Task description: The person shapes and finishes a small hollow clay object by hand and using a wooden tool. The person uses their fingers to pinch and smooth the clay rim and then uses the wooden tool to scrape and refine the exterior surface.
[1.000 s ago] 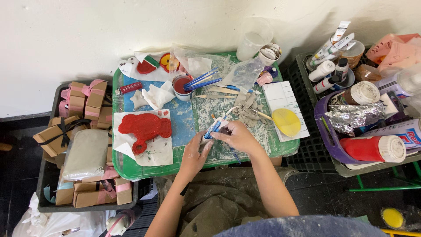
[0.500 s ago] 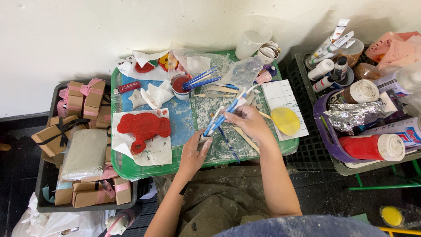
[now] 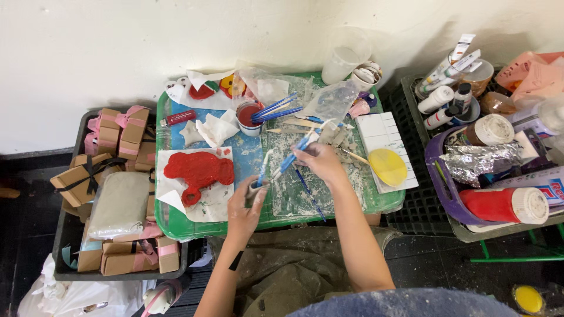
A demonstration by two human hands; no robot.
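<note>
Blue-handled tool (image 3: pixel 292 157) between right-hand fingers (image 3: pixel 311 154)

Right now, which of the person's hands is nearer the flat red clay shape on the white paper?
Left. The left hand is just right of the flat red clay shape; the right hand works farther right, holding blue tools.

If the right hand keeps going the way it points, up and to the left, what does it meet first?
Judging loosely, the right hand, gripping blue-handled tools, would first meet the cup of red paint with brushes resting in it; depth is unclear from above.
</note>
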